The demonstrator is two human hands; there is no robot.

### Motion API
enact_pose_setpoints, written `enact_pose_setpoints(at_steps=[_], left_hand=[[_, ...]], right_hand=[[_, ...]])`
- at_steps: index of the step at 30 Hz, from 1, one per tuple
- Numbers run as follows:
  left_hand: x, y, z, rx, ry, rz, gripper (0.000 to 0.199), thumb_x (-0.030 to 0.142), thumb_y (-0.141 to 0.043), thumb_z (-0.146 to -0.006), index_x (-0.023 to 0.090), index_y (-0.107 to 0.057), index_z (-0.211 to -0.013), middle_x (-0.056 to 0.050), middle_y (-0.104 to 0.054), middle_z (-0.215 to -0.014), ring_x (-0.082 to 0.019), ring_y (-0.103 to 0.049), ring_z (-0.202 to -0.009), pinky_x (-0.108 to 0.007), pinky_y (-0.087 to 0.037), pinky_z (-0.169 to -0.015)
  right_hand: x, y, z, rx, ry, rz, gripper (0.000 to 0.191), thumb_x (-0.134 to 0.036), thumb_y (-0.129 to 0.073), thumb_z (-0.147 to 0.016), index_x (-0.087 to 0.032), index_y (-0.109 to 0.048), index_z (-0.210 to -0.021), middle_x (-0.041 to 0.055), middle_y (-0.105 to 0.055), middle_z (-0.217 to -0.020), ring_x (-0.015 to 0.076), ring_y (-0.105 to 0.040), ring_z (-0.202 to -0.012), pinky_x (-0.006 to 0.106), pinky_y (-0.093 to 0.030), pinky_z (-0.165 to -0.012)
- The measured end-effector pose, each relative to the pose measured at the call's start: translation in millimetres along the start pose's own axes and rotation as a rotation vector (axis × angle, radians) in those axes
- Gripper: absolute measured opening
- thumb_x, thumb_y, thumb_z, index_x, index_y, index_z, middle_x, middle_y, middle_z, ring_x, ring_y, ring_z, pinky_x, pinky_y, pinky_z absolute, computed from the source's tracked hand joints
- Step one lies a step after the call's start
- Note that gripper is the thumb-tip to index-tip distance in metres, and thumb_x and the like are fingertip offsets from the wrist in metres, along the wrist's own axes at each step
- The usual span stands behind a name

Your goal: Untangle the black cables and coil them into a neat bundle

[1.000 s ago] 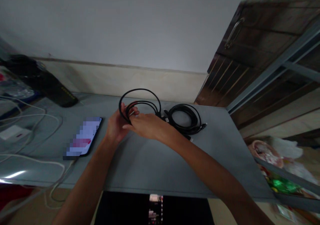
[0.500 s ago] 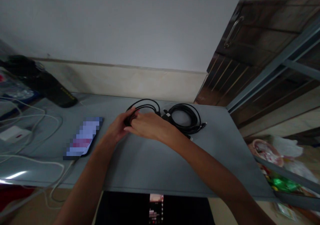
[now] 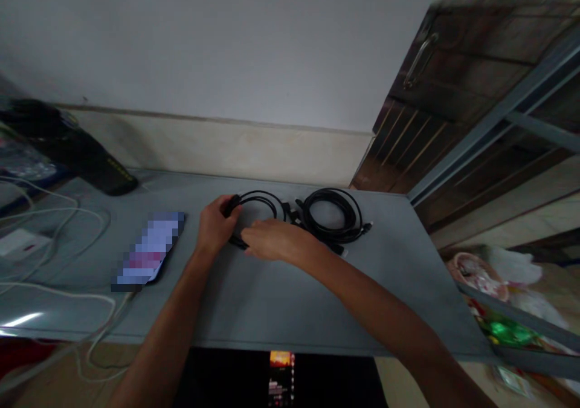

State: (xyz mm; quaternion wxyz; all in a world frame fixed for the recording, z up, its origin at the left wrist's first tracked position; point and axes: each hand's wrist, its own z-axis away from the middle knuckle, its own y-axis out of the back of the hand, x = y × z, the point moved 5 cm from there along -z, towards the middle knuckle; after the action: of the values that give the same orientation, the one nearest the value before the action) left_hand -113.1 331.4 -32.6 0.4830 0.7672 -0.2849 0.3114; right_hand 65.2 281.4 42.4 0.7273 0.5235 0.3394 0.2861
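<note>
A black cable [image 3: 260, 192] lies looped on the grey table, with my two hands at its left part. My left hand [image 3: 216, 222] is closed on the upper left of the loop, where a thick dark bundle shows between thumb and fingers. At the lower side of the same loop, my right hand [image 3: 268, 239] has its fingers closed on the cable near the tabletop. Just right of it rests a second coiled black cable [image 3: 356, 214], its connector ends sticking out; neither hand holds this coil. My right forearm hides part of the space between the two.
A phone [image 3: 151, 251] with a blurred screen lies to the left, plugged into a white cord. Behind it leans a dark bottle [image 3: 99, 160]. A white charger [image 3: 22, 243] sits among loose white cords. The wall borders the grey table [image 3: 294, 311] at the back.
My hands were together on the left part of the loop; now they are apart, the right one lower and nearer me. The loop has opened out between them.
</note>
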Motion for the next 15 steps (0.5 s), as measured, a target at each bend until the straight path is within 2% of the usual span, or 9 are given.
enact_pose_setpoints(at_steps=[3, 6, 8, 11, 14, 15], left_hand=[[-1.1, 0.9, 1.7, 0.027, -0.015, -0.07, 0.036, 0.036, -0.069, -0.094, 0.02, -0.077, -0.125, -0.014, -0.085, -0.119, -0.037, -0.081, -0.112, -0.054, -0.063, -0.106], [-0.5, 2.0, 2.9, 0.053, -0.037, -0.134, 0.042, 0.028, -0.065, -0.095, 0.019, -0.073, -0.135, -0.016, -0.082, -0.128, -0.036, -0.078, -0.122, -0.055, -0.061, -0.114], [-0.1, 1.6, 3.2, 0.057, -0.052, -0.181, 0.045, 0.022, -0.063, -0.093, 0.018, -0.073, -0.137, -0.018, -0.078, -0.132, -0.037, -0.076, -0.126, -0.055, -0.059, -0.118], [-0.6, -1.3, 3.5, 0.043, -0.069, -0.226, 0.05, 0.015, -0.061, -0.09, 0.018, -0.073, -0.138, -0.017, -0.074, -0.136, -0.036, -0.074, -0.127, -0.054, -0.058, -0.122], [0.6, -2.9, 4.3, 0.076, -0.119, -0.217, 0.052, 0.012, -0.061, -0.087, 0.02, -0.074, -0.136, -0.017, -0.071, -0.134, -0.037, -0.071, -0.13, -0.056, -0.055, -0.125], [2.4, -2.7, 5.0, 0.1, -0.151, -0.208, 0.05, 0.012, -0.062, -0.087, 0.02, -0.075, -0.134, -0.017, -0.071, -0.134, -0.038, -0.069, -0.132, -0.058, -0.054, -0.125]], right_hand=[[5.3, 9.7, 3.4, 0.07, 0.043, 0.011, 0.031, -0.04, -0.07, -0.116, -0.012, -0.081, -0.125, 0.0166, -0.082, -0.134, 0.0288, -0.08, -0.121, 0.038, -0.063, -0.103], [23.7, 22.9, 20.4, 0.267, -0.012, 0.041, 0.031, -0.04, -0.064, -0.119, -0.014, -0.075, -0.13, 0.0166, -0.077, -0.138, 0.0288, -0.077, -0.122, 0.042, -0.062, -0.107], [41.1, 24.0, 40.3, 0.386, -0.078, 0.059, 0.034, -0.044, -0.064, -0.119, -0.014, -0.072, -0.134, 0.0173, -0.073, -0.139, 0.03, -0.074, -0.126, 0.045, -0.06, -0.111], [70.5, 8.3, 77.1, 0.498, -0.212, 0.064, 0.05, -0.053, -0.074, -0.112, -0.015, -0.067, -0.144, 0.0193, -0.068, -0.145, 0.0356, -0.067, -0.137, 0.053, -0.056, -0.12], [96.8, -23.0, 112.1, 0.541, -0.377, 0.052, 0.076, -0.06, -0.084, -0.103, -0.013, -0.059, -0.158, 0.025, -0.059, -0.159, 0.0425, -0.061, -0.147, 0.06, -0.051, -0.125], [102.9, -35.0, 121.0, 0.528, -0.414, 0.048, 0.079, -0.06, -0.084, -0.102, -0.012, -0.059, -0.159, 0.027, -0.057, -0.162, 0.0441, -0.06, -0.149, 0.061, -0.05, -0.126]])
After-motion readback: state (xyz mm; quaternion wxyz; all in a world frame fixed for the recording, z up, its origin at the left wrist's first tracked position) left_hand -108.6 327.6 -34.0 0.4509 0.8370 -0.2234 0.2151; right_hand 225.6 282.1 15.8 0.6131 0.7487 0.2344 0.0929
